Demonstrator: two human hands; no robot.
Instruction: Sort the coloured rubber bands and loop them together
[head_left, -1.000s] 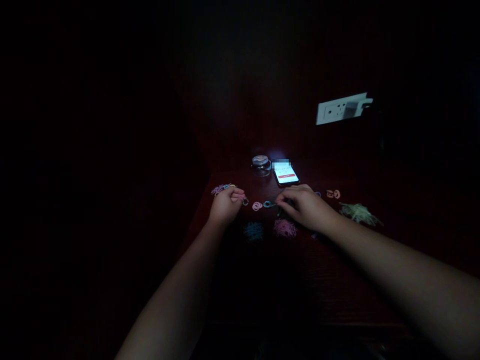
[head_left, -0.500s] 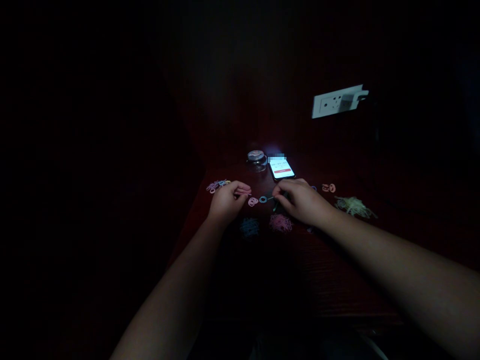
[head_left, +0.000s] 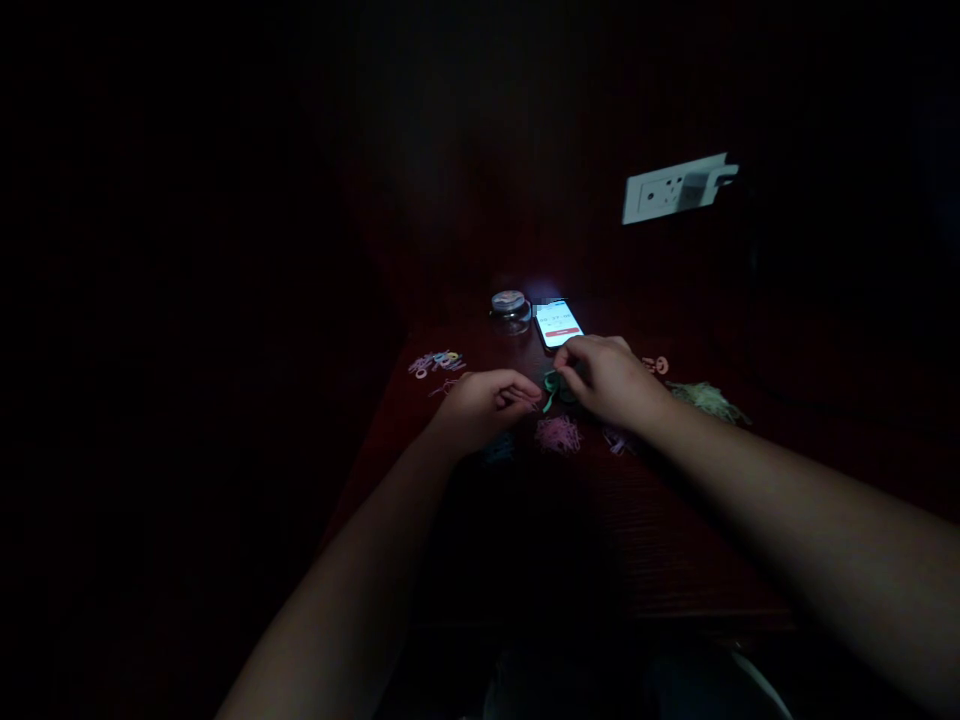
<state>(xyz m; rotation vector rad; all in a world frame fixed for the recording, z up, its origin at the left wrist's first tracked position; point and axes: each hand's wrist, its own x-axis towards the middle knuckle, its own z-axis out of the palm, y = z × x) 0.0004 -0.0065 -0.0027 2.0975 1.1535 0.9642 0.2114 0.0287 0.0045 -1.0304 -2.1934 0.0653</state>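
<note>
My left hand [head_left: 491, 402] is closed over the dark red table, thumb and fingertips together. Pinkish strands show at its tips, too small to tell what they are. To its right, my right hand [head_left: 604, 375] is in a pinch, with a thin green hair tie [head_left: 551, 382] at its fingertips. More dark green ties lie under that hand, partly hidden. Just in front of the hands are a pile of pink hair ties [head_left: 558, 434] and a dim blue pile [head_left: 498, 447]. A purple pile [head_left: 618, 440] sits partly behind my right forearm.
A small clear jar with a patterned lid [head_left: 510, 310] stands behind the hands, beside a lit phone [head_left: 559, 322]. Mixed ties [head_left: 436, 362] lie at left, pale yellow-green ones [head_left: 707, 401] and orange ones [head_left: 661, 366] at right. A wall socket [head_left: 675, 190] holds a plug.
My left hand has moved right, closer to my right hand, and covers the pink and blue ties that showed between them. The view has tipped slightly downward.
</note>
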